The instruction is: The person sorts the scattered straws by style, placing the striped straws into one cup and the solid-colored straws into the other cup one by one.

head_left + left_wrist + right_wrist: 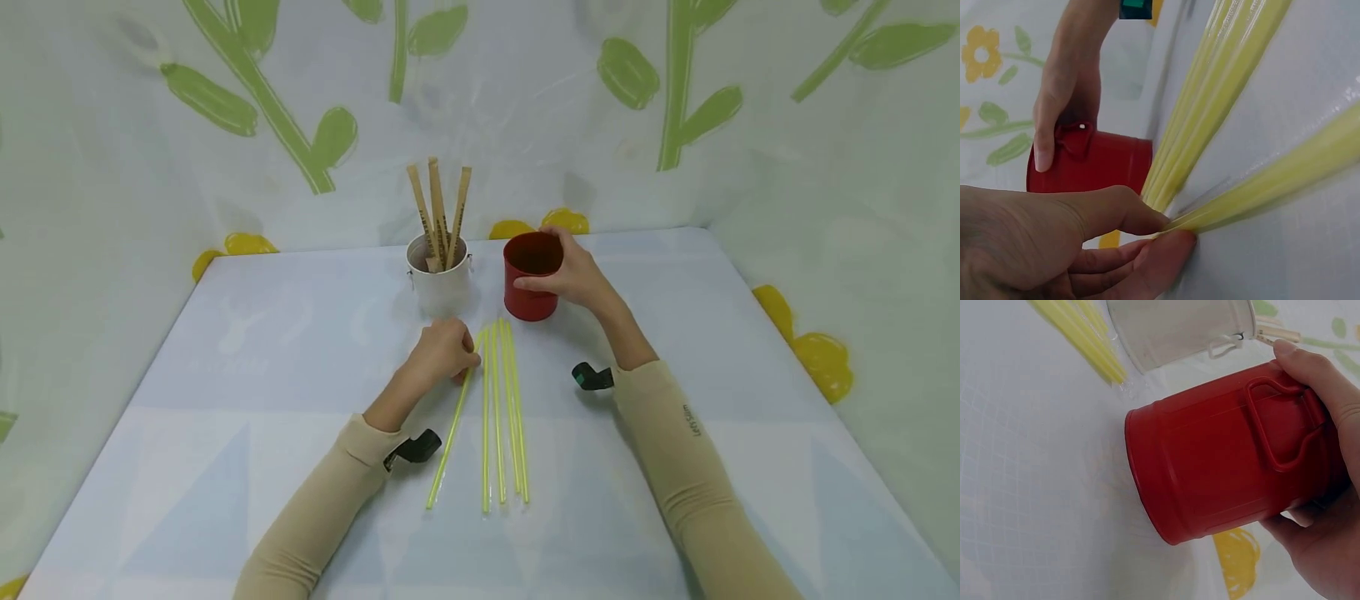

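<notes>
My left hand point(444, 350) pinches one yellow straw point(454, 431) between thumb and finger near its far end, as the left wrist view shows up close. This straw slants on the table, apart from several other yellow straws point(502, 417) lying side by side to its right. Clear wrapping shows at the straw ends in the right wrist view. Around the rim of a red metal pail point(1210, 456) my right hand point(573, 271) curls, thumb on the near side and fingers on the far side. The pail stands upright, its side handle hanging down.
Left of the red pail stands a white pail point(441, 292) holding several paper-wrapped sticks point(437, 208). Behind both rises a wall covering point(510, 125) with green leaf prints. The table point(247, 350) has a pale blue and white cover.
</notes>
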A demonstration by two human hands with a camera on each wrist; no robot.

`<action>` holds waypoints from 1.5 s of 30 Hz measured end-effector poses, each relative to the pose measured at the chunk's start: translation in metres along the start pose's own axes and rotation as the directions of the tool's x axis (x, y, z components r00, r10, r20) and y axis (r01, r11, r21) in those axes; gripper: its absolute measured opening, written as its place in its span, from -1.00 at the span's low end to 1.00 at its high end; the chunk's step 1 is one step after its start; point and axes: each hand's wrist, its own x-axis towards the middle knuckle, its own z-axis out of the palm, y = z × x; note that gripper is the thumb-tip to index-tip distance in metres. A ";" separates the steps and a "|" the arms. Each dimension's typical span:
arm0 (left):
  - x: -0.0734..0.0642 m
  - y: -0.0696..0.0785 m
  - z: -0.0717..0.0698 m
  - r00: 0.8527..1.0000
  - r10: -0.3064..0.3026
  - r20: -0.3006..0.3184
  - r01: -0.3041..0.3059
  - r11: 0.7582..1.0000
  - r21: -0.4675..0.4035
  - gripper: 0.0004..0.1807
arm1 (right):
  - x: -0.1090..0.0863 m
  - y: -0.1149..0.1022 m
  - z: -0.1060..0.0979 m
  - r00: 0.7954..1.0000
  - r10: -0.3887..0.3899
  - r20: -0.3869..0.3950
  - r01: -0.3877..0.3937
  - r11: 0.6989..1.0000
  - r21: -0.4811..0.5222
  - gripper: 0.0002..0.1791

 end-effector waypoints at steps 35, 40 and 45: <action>0.023 0.008 -0.004 0.999 -0.030 0.041 0.029 0.999 0.019 -0.86 | 0.000 0.004 0.002 0.998 -0.051 -0.044 0.051 0.999 0.017 0.07; 0.022 0.008 0.001 1.000 -0.029 -0.001 0.029 0.999 0.025 -0.85 | -0.001 0.001 0.003 0.999 -0.035 -0.030 0.036 0.999 0.025 0.07; 0.019 0.008 -0.001 0.998 -0.060 -0.021 0.060 0.998 0.023 -0.84 | -0.002 0.000 0.005 1.000 -0.021 -0.015 0.021 0.999 0.029 0.05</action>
